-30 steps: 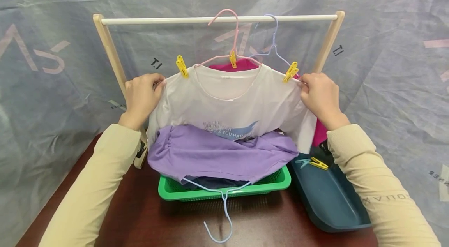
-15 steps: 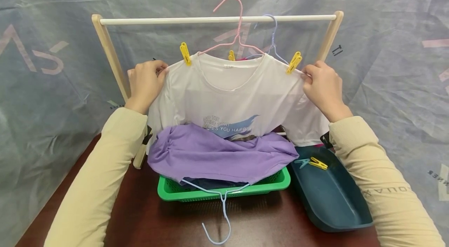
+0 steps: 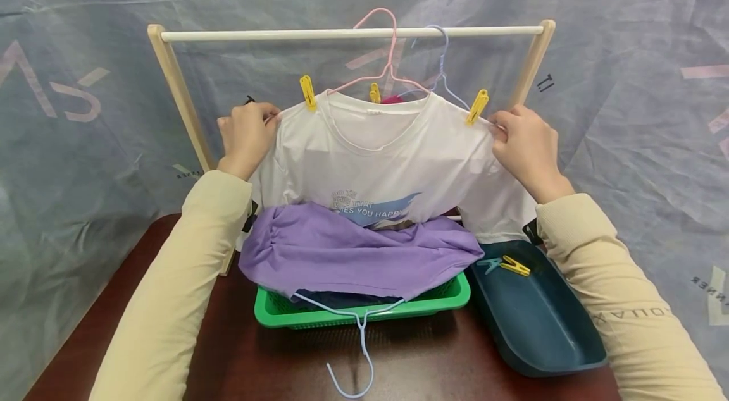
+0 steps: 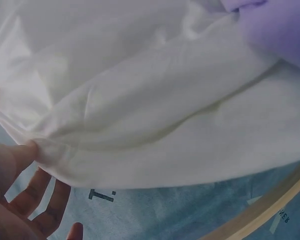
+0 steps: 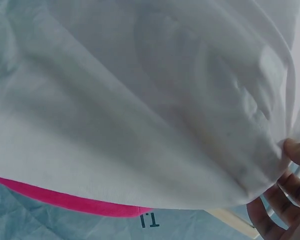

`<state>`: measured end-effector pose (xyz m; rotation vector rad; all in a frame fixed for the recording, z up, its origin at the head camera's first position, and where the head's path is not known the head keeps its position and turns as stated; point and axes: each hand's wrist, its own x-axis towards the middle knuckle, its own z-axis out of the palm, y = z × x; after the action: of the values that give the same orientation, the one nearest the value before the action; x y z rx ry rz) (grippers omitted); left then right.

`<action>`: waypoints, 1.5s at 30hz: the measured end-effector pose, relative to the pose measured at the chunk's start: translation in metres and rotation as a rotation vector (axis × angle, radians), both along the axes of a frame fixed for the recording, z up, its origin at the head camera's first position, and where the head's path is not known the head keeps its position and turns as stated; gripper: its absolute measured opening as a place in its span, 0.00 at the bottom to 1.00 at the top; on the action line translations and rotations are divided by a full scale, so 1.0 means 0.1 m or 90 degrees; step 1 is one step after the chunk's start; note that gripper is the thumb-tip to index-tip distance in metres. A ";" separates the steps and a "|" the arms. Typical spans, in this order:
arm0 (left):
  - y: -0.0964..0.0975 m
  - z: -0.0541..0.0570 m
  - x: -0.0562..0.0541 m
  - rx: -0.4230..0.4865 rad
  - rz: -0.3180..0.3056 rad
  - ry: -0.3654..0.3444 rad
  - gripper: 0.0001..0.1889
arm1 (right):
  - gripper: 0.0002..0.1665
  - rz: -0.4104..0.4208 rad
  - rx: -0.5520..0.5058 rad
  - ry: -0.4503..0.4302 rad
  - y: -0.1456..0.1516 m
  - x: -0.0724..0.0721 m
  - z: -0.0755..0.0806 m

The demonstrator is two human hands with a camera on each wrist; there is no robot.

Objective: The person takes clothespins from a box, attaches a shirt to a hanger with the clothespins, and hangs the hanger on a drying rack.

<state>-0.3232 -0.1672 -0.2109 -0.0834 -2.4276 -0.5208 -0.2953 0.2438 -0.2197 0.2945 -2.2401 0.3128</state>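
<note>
A white T-shirt (image 3: 376, 167) with a blue print hangs on a pink hanger (image 3: 391, 66). The hanger's hook overlaps the white rod (image 3: 256, 35) in the head view, its tip at the rod's height. Two yellow clothespins (image 3: 308, 93) (image 3: 477, 107) sit on the shirt's shoulders. My left hand (image 3: 249, 138) pinches the shoulder on the left, thumb on the cloth in the left wrist view (image 4: 25, 190). At the opposite shoulder, my right hand (image 3: 526, 148) pinches the fabric beyond the clothespin. The shirt hides most of a magenta garment (image 5: 90, 204) behind it.
Wooden posts (image 3: 182, 94) carry the rod, where a pale blue hanger (image 3: 443, 62) also hangs. In front lies a purple garment (image 3: 359, 252) on another blue hanger (image 3: 363, 338), over a green basket (image 3: 364, 319). At right, a dark tray (image 3: 541, 319) holds loose clothespins (image 3: 515, 265).
Both hands have raised the shirt and pink hanger, then lowered them slightly and shifted them a little right. The hook has risen above the rod and come back down to it.
</note>
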 end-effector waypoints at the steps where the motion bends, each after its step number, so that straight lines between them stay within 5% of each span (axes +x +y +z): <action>1: 0.00 0.00 -0.01 0.000 0.002 -0.006 0.12 | 0.12 0.000 0.002 0.001 0.00 0.00 0.00; 17: 0.05 -0.13 -0.11 -0.018 0.022 -0.061 0.13 | 0.14 -0.004 0.009 0.005 0.01 0.03 -0.06; 27: 0.07 -0.26 -0.14 -0.039 -0.029 -0.160 0.22 | 0.10 0.028 0.078 0.093 0.04 0.04 -0.20; 36: -0.03 -0.32 -0.09 -0.025 -0.047 -0.156 0.23 | 0.08 0.040 0.087 0.093 0.05 0.05 -0.20; 45: -0.16 -0.58 0.06 -0.085 -0.080 -0.152 0.20 | 0.12 0.032 0.099 0.042 0.08 0.09 -0.23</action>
<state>-0.3170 -0.1831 -0.2684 -0.2433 -2.7019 -0.4448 -0.2859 0.2517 -0.2422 0.4384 -2.1978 0.1527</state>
